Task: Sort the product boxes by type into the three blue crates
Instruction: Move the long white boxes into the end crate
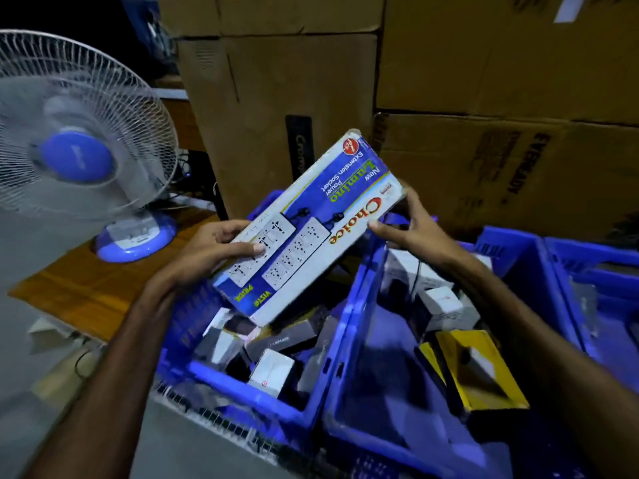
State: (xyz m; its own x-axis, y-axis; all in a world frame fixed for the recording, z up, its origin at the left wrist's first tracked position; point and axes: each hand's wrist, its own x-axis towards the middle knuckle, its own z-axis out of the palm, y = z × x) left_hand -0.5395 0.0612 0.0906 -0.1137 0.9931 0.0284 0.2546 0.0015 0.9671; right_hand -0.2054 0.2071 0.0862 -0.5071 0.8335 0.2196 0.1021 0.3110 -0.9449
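Both hands, left hand and right hand, grasp a box reading "Choice New Lumino Extension Power Socket"; fingers curled round its edges. At two o'clock, a carton reads "EVEREADY".

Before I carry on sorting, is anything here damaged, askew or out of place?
Mostly fine. The extension socket box, held tilted in both hands above the left crate, looks scuffed at its top corner. The small boxes in that crate lie jumbled at odd angles. The yellow box leans in the middle crate.
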